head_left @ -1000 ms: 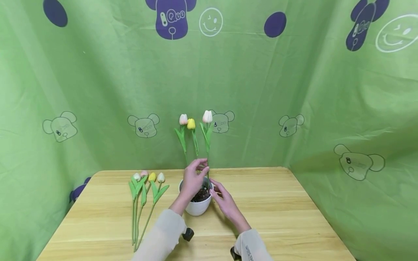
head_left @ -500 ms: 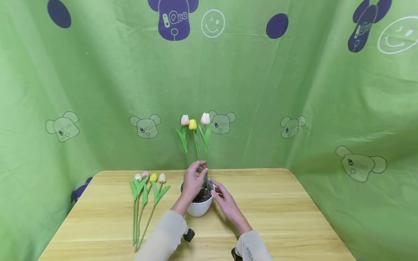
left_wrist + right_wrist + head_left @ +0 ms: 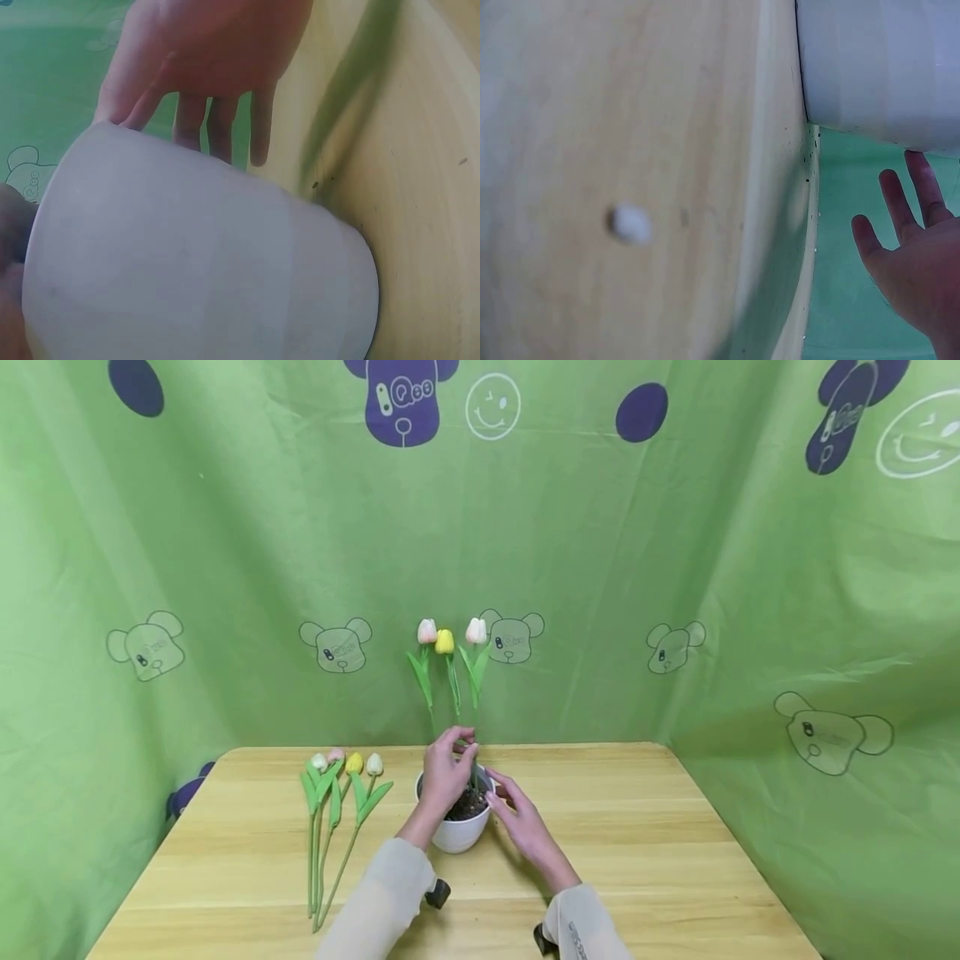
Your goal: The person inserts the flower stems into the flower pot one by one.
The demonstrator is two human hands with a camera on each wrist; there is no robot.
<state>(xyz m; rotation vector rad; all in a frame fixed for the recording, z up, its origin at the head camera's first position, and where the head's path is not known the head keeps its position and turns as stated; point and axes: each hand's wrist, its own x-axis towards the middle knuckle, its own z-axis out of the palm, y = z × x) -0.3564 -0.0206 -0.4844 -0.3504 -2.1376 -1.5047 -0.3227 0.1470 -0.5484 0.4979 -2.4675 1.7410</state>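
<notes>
A white plant pot (image 3: 459, 837) with dark soil stands on the table. In it a pink-white tulip (image 3: 427, 632) and a yellow tulip (image 3: 444, 642) rise upright. My left hand (image 3: 445, 777) is above the pot, pinching the stem of a second pink-white tulip (image 3: 476, 632), whose lower stem reaches the soil. To the pot's right, my right hand (image 3: 525, 828) has its fingers extended, fingertips touching the rim and side. In the left wrist view the pot wall (image 3: 187, 247) hides the soil; the right wrist view shows a fingertip against the pot (image 3: 877, 67).
Several loose tulips (image 3: 330, 827) lie on the table (image 3: 660, 860) left of the pot, flower heads away from me. A small blurred white spot (image 3: 632, 225) shows in the right wrist view. Green printed curtains (image 3: 570, 527) surround the table.
The head of the held tulip shifted slightly left, nearer the others, and dipped a little. Both hands keep nearly the same place at the pot; the head view moved slightly.
</notes>
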